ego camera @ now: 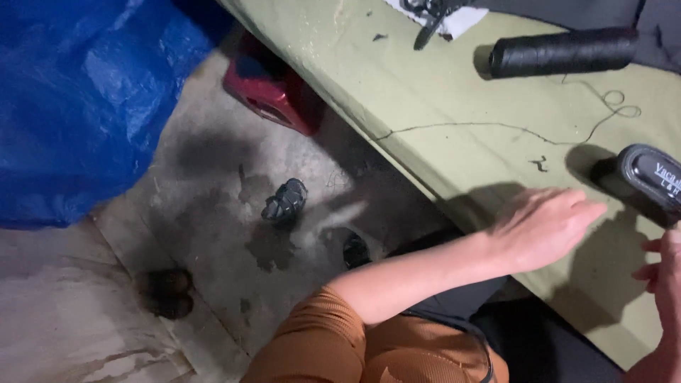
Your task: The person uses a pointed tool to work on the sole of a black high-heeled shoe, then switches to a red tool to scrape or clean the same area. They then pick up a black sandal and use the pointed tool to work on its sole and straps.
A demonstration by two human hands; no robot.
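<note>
My left hand (543, 225) lies flat, palm down, on the pale green tabletop (440, 106), fingers stretched toward a black oval object (649, 174) at the right edge. It holds nothing. My right hand (667, 276) shows only partly at the right border, fingers loosely curled just below the black oval object; nothing is visibly in it. A large spool of black thread (564, 51) lies on its side farther back, a loose strand (610, 106) trailing from it.
Black scissors (429, 18) rest on a white cloth at the table's far edge. Below the table are a red stool (273, 89), a dark crumpled item (285, 201) on the stained concrete floor and a blue tarp (78, 106) at left.
</note>
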